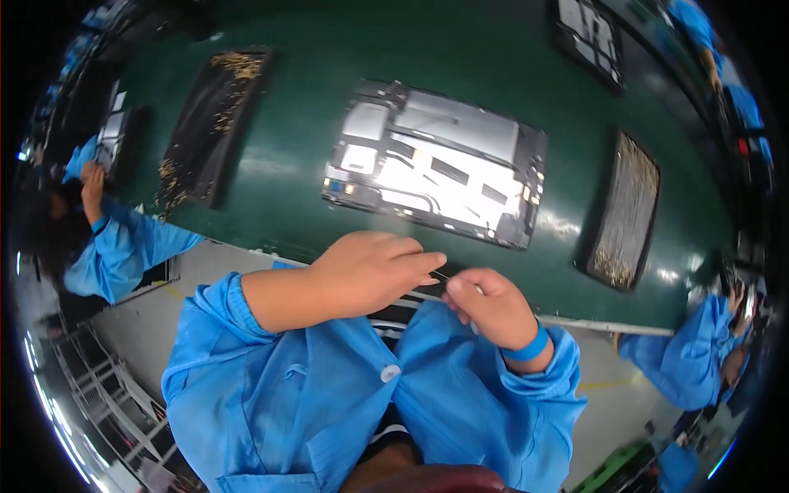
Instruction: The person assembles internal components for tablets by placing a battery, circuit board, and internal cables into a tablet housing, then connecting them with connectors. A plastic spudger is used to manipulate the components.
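Presently, both hands are positioned at the near edge of the desk (288, 164), fingertips directed toward each other and close together. The right hand (497, 312) is bent inward, its thumb and index finger pinched on a slim pale item (474, 327), whose light end shows below the fingers. A thin line spans the narrow gap between the fingers of the two hands; its type cannot be identified. The left hand (370, 267) is held palm down with its fingers extended to the right; whether they grip anything cannot be determined. A blue wristband (526, 343) encircles the right wrist.

Directly ahead of the fingers, an opened flat device (448, 170) lies on the green desk with its silver and white interior facing up, apart from both hands. Well to the left of the fingers is a dark tray (201, 140) with small brass-coloured parts (238, 64) scattered along it. To their right is a second tray (630, 205), grey inside, with similar parts at both ends. Far ahead and right of the fingers lies another flat device (590, 41).
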Demonstrator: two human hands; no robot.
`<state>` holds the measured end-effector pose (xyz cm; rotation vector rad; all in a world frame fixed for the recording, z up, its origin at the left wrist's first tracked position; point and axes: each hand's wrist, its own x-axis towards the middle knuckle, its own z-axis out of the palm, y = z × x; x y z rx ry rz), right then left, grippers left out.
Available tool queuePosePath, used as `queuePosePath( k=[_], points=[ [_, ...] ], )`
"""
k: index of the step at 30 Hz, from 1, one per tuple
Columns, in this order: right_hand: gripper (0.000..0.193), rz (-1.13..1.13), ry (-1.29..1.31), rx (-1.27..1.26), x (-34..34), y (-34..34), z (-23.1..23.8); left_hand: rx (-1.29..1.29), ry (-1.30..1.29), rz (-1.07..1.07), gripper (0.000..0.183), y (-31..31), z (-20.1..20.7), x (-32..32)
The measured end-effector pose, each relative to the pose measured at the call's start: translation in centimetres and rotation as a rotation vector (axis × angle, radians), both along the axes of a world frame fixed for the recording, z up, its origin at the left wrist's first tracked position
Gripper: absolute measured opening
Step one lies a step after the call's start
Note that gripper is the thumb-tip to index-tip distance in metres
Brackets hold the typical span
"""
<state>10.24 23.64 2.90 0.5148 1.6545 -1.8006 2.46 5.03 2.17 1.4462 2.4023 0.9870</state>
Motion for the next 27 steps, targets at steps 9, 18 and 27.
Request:
queuePosePath(
  k=[9,18,27],
  points=[
    [0.031,-0.238,-0.044,-0.141,0.2,-0.1,-1.1,0.086,0.137,0.031,0.019,2.5,-0.6,0.1],
    [0.029,-0.889,0.21,-0.212,-1.9,1.5,-0.4,-0.018,0.27,0.169,0.021,4.9,-1.7,-1.0],
    [0.035,-0.924,0.689,0.213,-2.6,0.1,-1.3,-0.161,0.194,0.159,0.017,5.1,-1.5,-1.4]
  ],
)
